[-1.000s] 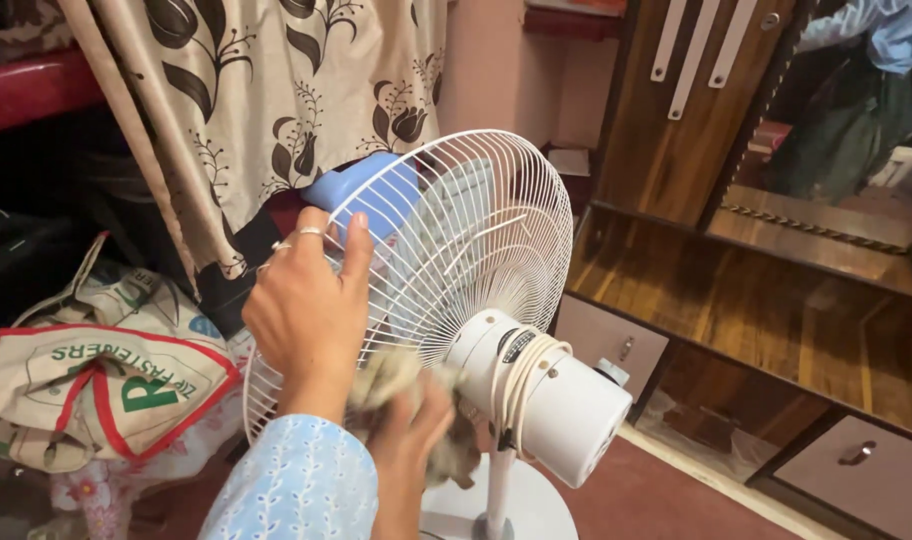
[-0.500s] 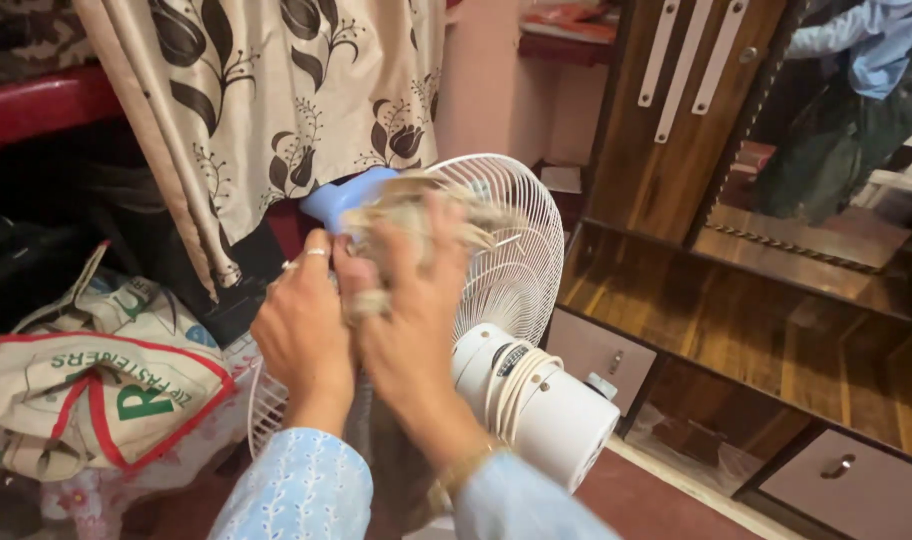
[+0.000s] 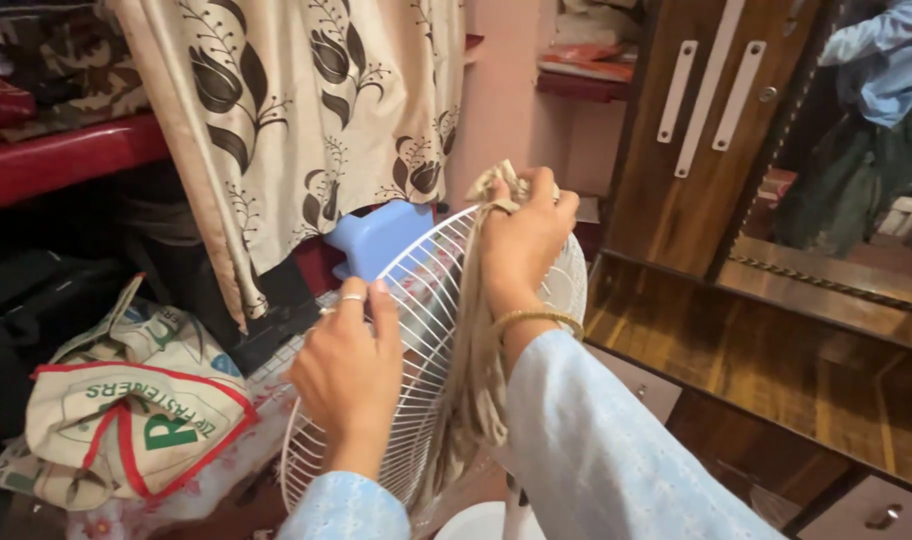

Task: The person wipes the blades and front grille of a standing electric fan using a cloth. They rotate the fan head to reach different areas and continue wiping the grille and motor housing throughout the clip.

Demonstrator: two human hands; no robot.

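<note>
Right hand (image 3: 524, 235) gripping cloth (image 3: 476, 370) atop fan grille (image 3: 426, 290), cloth dangling below

One package shows: a cream cloth sack (image 3: 126, 410) with red edging and green printed lettering lies slumped at the lower left, on a pale floral-patterned sheet (image 3: 216, 470), just beside the white fan grille (image 3: 416, 300). It is soft, crumpled and roughly square. No signs or screens are in view.

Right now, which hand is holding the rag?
The right hand, up at the top of the fan grille, clutches the rag. The left hand only steadies the grille lower down.
</note>
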